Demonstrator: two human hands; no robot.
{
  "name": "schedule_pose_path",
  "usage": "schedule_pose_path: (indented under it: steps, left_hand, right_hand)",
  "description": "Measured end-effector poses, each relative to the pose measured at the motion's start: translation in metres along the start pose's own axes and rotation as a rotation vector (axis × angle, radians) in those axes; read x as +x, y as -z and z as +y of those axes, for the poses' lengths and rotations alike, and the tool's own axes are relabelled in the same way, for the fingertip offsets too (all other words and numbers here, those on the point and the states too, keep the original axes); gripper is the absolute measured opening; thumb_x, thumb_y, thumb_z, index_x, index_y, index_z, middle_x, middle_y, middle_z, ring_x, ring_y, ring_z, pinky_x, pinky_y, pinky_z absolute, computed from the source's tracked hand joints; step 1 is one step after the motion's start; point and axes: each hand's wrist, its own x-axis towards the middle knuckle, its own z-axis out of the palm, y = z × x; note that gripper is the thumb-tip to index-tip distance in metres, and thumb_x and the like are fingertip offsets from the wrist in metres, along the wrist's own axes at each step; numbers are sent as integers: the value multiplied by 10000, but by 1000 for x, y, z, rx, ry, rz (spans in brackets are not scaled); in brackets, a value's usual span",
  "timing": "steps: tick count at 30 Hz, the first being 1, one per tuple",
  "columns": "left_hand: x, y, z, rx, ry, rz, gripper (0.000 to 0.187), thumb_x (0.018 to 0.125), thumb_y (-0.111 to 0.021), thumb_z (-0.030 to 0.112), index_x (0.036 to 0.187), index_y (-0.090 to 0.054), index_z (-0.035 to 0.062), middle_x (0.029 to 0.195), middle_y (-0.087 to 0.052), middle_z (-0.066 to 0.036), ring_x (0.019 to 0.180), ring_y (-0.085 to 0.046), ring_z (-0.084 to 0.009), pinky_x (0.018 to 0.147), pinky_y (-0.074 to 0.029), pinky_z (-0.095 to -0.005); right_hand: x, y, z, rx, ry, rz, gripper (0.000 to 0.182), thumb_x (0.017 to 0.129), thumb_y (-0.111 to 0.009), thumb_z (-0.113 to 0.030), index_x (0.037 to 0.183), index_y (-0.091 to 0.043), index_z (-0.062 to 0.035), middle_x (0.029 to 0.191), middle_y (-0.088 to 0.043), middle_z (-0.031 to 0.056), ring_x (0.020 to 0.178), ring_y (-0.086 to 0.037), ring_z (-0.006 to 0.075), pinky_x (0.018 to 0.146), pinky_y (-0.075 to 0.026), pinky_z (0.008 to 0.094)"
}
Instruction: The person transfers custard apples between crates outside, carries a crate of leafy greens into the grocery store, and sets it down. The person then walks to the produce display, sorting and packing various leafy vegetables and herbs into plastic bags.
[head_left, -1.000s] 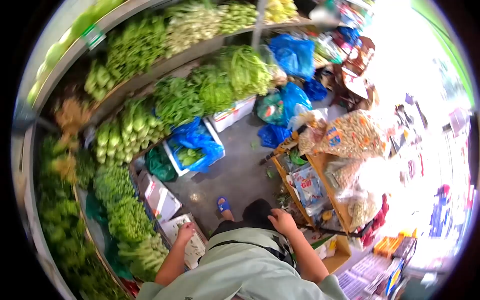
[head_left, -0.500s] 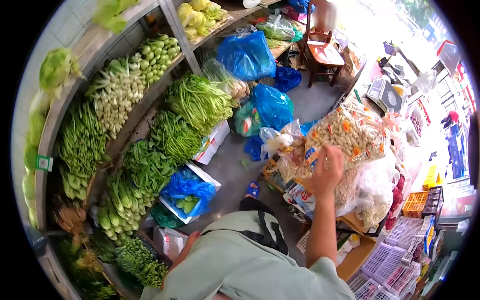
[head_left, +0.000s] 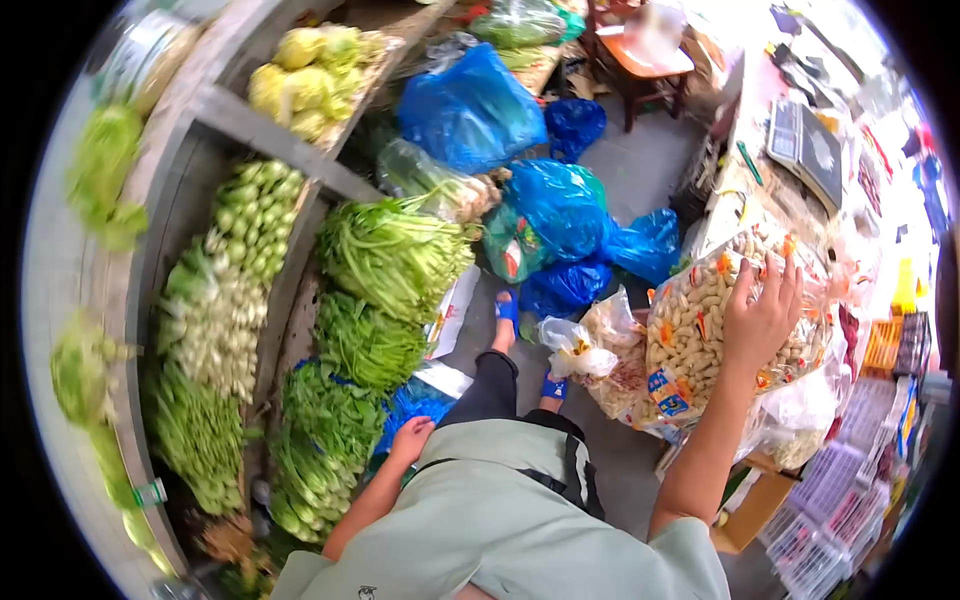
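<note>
My right hand (head_left: 762, 312) rests on or just over a large clear bag of peanuts (head_left: 690, 325), its fingers spread and nothing in them. Low at my left side hangs my left hand (head_left: 412, 438), near a blue plastic bag (head_left: 410, 408) and a heap of leafy greens (head_left: 325, 430); its fingers look loosely bent, and whether they hold anything is hard to make out. A smaller bag with reddish contents (head_left: 615, 365) lies beside the peanuts, a knotted clear bag (head_left: 578, 352) at its edge.
Wooden shelves (head_left: 265, 135) with vegetables curve along the left. Blue bags (head_left: 560, 210) lie on the floor ahead, before a wooden chair (head_left: 640, 60). At the right are a scale (head_left: 805, 150), a cardboard box (head_left: 755, 510) and plastic crates (head_left: 825, 480).
My right hand has moved right and forward over the peanut bag, its fingers now spread. My left hand has come into view. The view has shifted, and both my feet now show.
</note>
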Motion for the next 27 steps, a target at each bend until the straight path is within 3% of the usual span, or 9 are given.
schedule_pose_path:
  steps: [4, 11, 17, 22, 27]
  left_hand:
    - [97, 15, 81, 238, -133, -76, 405, 917, -682, 298, 1200, -648, 11, 1091, -715, -163, 993, -685, -226, 887, -522, -337]
    - [229, 7, 232, 45, -264, -248, 379, 928, -677, 294, 1184, -656, 15, 1083, -715, -151, 985, -683, -213, 868, -526, -327]
    - [270, 8, 290, 10, -318, -370, 351, 933, -670, 283, 1170, -670, 25, 1040, -718, -130, 958, -677, -205, 855, -529, -328]
    - [302, 14, 296, 45, -315, -390, 356, 930, -673, 296, 1173, -672, 36, 1021, -719, -125, 926, -676, -205, 828, -536, -334]
    - [308, 29, 329, -71, -242, -404, 310, 945, -661, 244, 1174, -663, 35, 1013, -716, -98, 859, -668, -141, 746, -533, -283]
  right_hand:
    - [6, -2, -8, -103, -61, -78, 397, 909, -672, -335, 1207, -669, -73, 1402, -553, 123, 1337, -470, 314, 1093, -379, 422]
    - [3, -13, -13, -265, -140, -191, 414, 912, -672, -332, 1239, -653, -79, 1389, -577, 96, 1341, -471, 307, 1111, -350, 438]
    - [8, -13, -19, -286, -150, -200, 385, 930, -654, -318, 1242, -661, -92, 1361, -604, 83, 1334, -484, 301, 1099, -358, 431]
    - [9, -11, -24, -292, -174, -206, 386, 918, -668, -340, 1218, -669, -97, 1353, -612, 74, 1321, -500, 298, 1086, -370, 436]
    - [11, -12, -30, -314, -197, -202, 382, 916, -669, -345, 1210, -671, -101, 1349, -617, 63, 1316, -507, 291, 1082, -368, 442]
